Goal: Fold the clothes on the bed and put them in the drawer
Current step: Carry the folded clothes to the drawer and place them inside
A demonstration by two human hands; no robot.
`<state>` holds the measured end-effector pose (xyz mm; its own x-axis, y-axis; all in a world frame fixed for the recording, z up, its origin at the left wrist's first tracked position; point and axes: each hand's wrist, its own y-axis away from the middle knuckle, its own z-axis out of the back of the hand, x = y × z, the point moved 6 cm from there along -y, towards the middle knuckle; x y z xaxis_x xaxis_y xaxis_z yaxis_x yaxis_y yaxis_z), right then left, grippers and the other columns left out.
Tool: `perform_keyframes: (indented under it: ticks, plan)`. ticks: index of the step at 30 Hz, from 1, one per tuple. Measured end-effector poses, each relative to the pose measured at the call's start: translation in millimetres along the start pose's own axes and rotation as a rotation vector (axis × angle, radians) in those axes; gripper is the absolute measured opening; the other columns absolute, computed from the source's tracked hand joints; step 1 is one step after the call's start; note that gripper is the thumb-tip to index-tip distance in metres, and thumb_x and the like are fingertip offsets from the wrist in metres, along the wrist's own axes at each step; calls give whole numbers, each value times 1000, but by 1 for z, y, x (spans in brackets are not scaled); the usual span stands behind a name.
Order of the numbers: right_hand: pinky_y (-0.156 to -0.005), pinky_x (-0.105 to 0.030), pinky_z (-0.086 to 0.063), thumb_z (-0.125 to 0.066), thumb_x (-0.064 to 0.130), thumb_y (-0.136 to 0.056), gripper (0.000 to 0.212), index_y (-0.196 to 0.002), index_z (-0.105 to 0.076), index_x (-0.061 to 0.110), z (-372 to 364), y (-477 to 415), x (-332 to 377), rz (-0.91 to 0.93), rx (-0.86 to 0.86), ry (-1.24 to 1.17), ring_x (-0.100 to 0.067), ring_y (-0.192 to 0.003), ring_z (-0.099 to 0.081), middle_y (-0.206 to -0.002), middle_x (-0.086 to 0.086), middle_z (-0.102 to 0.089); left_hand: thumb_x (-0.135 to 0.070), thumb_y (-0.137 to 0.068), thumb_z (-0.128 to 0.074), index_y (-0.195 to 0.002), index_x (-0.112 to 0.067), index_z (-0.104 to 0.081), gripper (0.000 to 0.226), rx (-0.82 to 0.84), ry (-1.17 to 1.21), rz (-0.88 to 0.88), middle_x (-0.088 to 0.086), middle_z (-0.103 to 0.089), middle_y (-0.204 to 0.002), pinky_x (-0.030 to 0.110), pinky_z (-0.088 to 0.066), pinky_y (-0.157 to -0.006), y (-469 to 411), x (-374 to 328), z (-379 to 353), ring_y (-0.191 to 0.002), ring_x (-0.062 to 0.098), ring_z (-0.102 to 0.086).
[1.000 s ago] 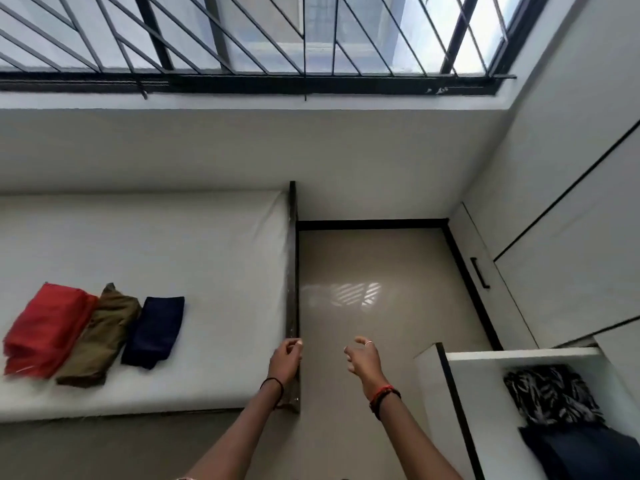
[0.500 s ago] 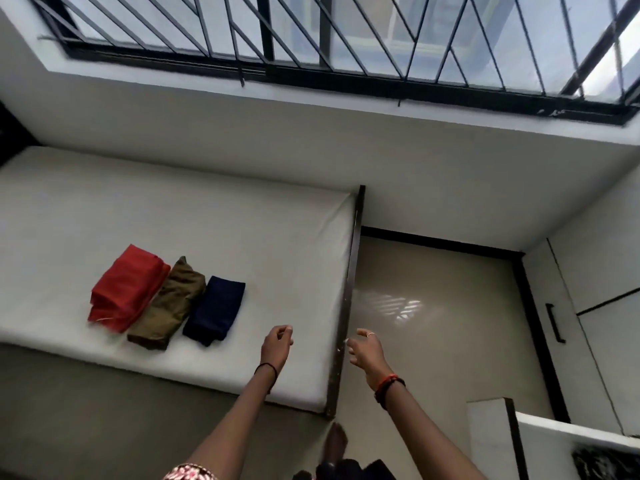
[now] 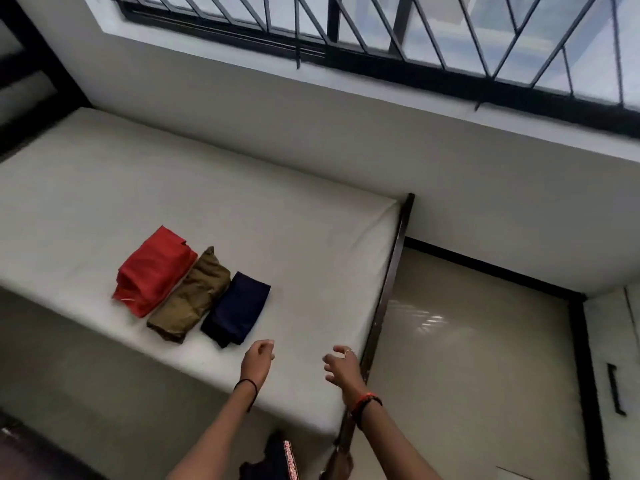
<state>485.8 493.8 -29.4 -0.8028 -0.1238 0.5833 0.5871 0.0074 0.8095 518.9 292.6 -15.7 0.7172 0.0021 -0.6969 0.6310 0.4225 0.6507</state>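
Three folded garments lie side by side on the white bed [image 3: 173,188]: a red one [image 3: 154,270], an olive-brown one [image 3: 190,296] and a navy one [image 3: 237,308]. My left hand [image 3: 258,356] hovers over the bed's near edge, just right of the navy garment, fingers loosely curled and holding nothing. Near the bed's dark end rail, my right hand [image 3: 341,363] hangs with its fingers spread and relaxed, also holding nothing. The drawer is out of view.
A dark metal rail [image 3: 391,282] ends the bed at the right. Beyond it is glossy beige floor [image 3: 485,358]. A white cabinet with a black handle [image 3: 614,389] stands at the far right. A barred window [image 3: 415,32] runs along the wall.
The view has swung left, away from the open drawer and toward the bed. Both hands have moved from beside the end rail to above the mattress, nearer the navy garment.
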Motion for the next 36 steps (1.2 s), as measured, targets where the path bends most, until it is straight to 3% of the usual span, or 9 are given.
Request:
perform_keyframes:
  ticks: [8, 16, 20, 26, 29, 30, 32, 34, 36]
  plan:
    - [-60, -26, -41, -51, 1, -87, 31, -114, -52, 17, -70, -46, 9, 6, -1, -5, -16, -73, -49, -80, -6, -54, -21, -98, -48, -115, -4, -56, 26, -71, -145, 8, 10, -59, -107, 27, -37, -81, -76, -5, 68, -96, 21, -51]
    - [-70, -27, -46, -57, 9, -90, 35, -123, -49, 11, -162, -117, -8, -140, -82, -37, -20, -90, -53, -104, -11, -57, -16, -97, -47, -114, 0, -59, 26, -32, -288, 61, 13, -59, -112, 26, -37, -76, -189, 21, 117, -93, 24, -52]
    - [-93, -32, -42, -63, 19, -88, 43, -128, -47, 9, -197, -152, -15, -193, -154, 10, -23, -111, -50, -123, -10, -53, -15, -96, -49, -113, 2, -58, 26, 5, -336, 84, 21, -56, -121, 33, -41, -89, -232, 40, 122, -108, 34, -54]
    - [-102, -36, -40, -67, 28, -87, 56, -131, -41, 4, -245, -215, -24, -233, -172, -34, -26, -120, -47, -129, -11, -48, -15, -96, -49, -124, -3, -53, 31, 132, -350, 75, 16, -50, -130, 35, -39, -99, -279, 64, 107, -118, 30, -50]
    - [-88, -32, -45, -70, 33, -84, 45, -116, -48, 9, -260, -240, -26, -238, -167, -53, -20, -101, -52, -107, -4, -51, -14, -96, -49, -129, -4, -49, 35, 165, -341, 84, 16, -50, -133, 33, -39, -99, -296, 73, 101, -117, 29, -51]
    - [-75, -27, -45, -71, 35, -82, 34, -99, -51, 13, -264, -246, -26, -227, -177, -57, -16, -85, -51, -92, -1, -49, -13, -96, -49, -132, -3, -46, 37, 162, -325, 92, 16, -51, -132, 32, -39, -98, -300, 74, 101, -117, 28, -52]
    - [-53, -20, -33, -77, 40, -75, 43, -71, -39, 20, -270, -257, -30, -203, -207, -59, -10, -59, -39, -70, 4, -38, -11, -96, -48, -137, -3, -39, 42, 143, -297, 112, 15, -53, -130, 26, -39, -91, -306, 79, 103, -114, 27, -54]
    - [-47, -18, -33, -82, 43, -66, 50, -73, -41, 15, -275, -264, -35, -185, -227, -78, -11, -55, -42, -67, 1, -42, -11, -97, -47, -141, -5, -33, 47, 133, -290, 121, 12, -55, -128, 22, -36, -85, -308, 80, 104, -113, 26, -55]
    - [-47, -20, -43, -86, 48, -54, 67, -88, -53, 1, -285, -271, -40, -183, -211, -135, -18, -65, -58, -80, -9, -60, -12, -97, -46, -142, -6, -31, 47, 127, -292, 129, 10, -56, -125, 20, -34, -82, -311, 80, 105, -113, 25, -54]
